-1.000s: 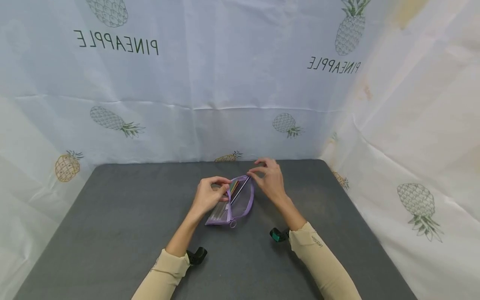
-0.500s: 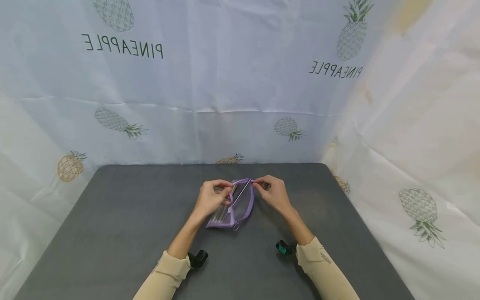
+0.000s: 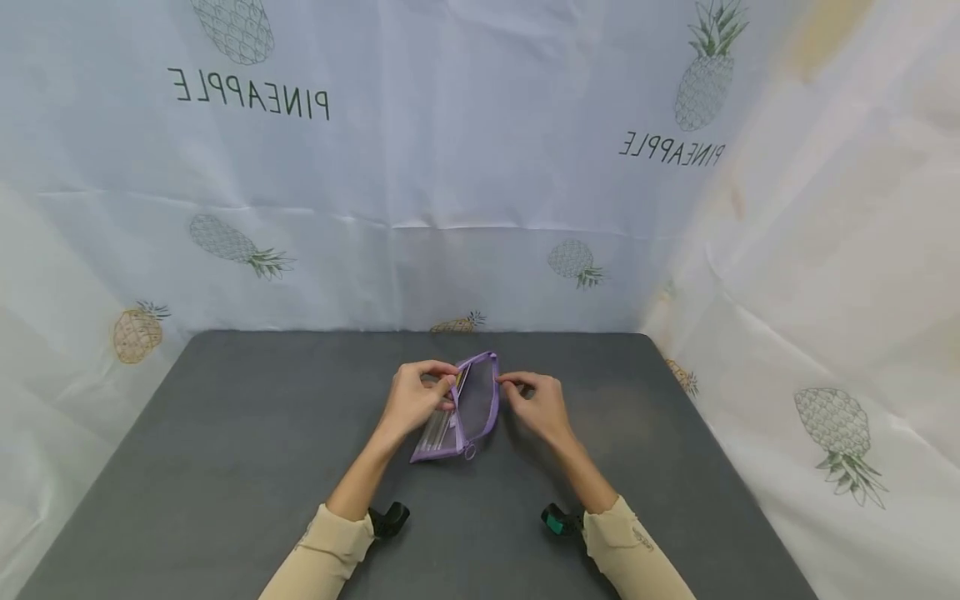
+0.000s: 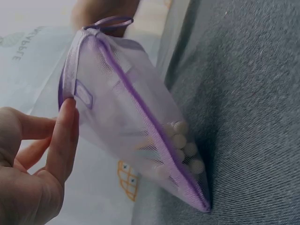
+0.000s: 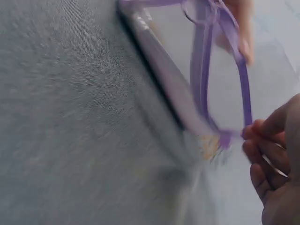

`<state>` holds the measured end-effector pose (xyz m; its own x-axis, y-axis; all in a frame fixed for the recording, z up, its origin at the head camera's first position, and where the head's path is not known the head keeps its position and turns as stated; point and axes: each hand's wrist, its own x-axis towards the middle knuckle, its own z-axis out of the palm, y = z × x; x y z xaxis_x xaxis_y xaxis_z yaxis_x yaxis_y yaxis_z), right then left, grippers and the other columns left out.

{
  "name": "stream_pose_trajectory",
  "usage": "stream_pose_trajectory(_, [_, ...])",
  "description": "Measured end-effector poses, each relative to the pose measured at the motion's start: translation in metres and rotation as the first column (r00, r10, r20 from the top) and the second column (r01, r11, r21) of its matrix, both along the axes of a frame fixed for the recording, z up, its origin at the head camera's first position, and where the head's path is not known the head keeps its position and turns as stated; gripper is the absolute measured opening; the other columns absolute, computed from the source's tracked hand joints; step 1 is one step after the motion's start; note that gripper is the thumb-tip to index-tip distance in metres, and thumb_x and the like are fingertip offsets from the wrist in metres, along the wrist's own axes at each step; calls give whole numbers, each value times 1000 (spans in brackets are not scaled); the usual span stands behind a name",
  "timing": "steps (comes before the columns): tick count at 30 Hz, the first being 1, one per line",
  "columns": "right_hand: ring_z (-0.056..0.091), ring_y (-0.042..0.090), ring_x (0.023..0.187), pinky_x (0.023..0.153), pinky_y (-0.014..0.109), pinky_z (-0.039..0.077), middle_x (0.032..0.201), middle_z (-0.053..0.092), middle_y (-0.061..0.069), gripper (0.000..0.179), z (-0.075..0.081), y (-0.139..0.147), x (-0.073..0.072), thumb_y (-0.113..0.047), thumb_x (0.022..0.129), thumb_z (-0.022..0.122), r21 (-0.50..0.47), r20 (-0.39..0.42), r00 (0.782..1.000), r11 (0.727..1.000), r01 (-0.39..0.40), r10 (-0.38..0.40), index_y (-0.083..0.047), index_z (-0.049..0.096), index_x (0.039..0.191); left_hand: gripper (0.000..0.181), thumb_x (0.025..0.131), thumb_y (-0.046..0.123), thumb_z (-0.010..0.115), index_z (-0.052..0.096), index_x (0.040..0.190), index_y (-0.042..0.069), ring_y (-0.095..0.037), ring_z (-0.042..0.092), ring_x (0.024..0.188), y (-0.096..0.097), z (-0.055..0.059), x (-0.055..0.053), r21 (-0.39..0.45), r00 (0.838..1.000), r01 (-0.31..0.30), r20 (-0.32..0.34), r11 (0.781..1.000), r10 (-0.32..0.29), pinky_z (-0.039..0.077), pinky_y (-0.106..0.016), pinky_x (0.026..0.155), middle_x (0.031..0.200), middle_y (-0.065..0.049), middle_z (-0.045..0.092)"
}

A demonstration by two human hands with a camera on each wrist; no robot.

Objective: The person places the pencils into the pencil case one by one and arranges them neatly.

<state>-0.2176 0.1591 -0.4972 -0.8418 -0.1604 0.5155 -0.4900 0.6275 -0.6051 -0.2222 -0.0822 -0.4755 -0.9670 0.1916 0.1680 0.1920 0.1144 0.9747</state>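
Note:
A purple-edged mesh zip pouch (image 3: 474, 408) stands tilted on the table between the two hands, its mouth spread apart. Thin sticks like pencils (image 3: 461, 381) lie inside along its left side, and in the left wrist view several pale round ends (image 4: 179, 140) show through the mesh. My left hand (image 3: 414, 400) pinches the left edge of the mouth between thumb and fingers. At the opposite edge, my right hand (image 3: 542, 407) pinches the purple rim (image 5: 246, 93), as the right wrist view also shows. A ring on the zip pull (image 3: 470, 451) hangs at the near corner.
The dark grey table (image 3: 262, 467) extends around the pouch on every side. Behind it hangs a pale curtain (image 3: 480, 167) printed with pineapples, which also runs along the right. Black wrist devices (image 3: 390, 520) sit by both sleeve cuffs.
My right hand has left the end of a slim dark stick and come nearer to grip the pouch's right rim. The stick has sunk lower into the pouch. The left hand keeps its hold.

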Motion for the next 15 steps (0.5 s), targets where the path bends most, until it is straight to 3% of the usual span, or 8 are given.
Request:
stream_pose_trajectory(2, [65, 9, 67, 59, 19, 54, 93, 84, 13, 15, -10, 14, 2, 0, 97, 73, -70, 37, 992, 990, 123, -120, -5, 86, 101, 19, 103, 0, 71, 77, 119, -8, -19, 80, 67, -1, -1, 2, -4, 1000, -1, 9, 1000, 1, 72, -29, 64, 110, -25, 74])
stream_pose_trajectory(6, [71, 13, 77, 65, 16, 55, 99, 85, 11, 14, -23, 36, 3, -3, 100, 74, -86, 160, 964, 969, 230, -214, -8, 86, 104, 19, 102, 1, 72, 77, 118, -9, -15, 78, 67, 0, -2, 4, -5, 1000, 5, 8, 1000, -5, 73, -30, 65, 105, -21, 74])
stream_pose_trajectory(11, [80, 30, 98, 76, 18, 63, 109, 84, 13, 15, -19, 54, 4, -5, 103, 72, -95, 250, 941, 961, 258, -228, -8, 84, 111, 18, 102, 1, 73, 78, 117, -7, -16, 78, 69, 2, 3, 4, 1, 1000, 11, 16, 1000, -11, 73, -31, 64, 101, -18, 74])
stream_pose_trajectory(15, [79, 35, 105, 82, 21, 67, 112, 83, 16, 15, -12, 62, 5, -4, 103, 72, -102, 251, 943, 963, 251, -220, -6, 83, 113, 18, 101, 0, 72, 77, 117, -6, -17, 78, 70, 1, 5, 2, 5, 1000, 11, 18, 1000, -11, 73, -31, 65, 100, -18, 72])
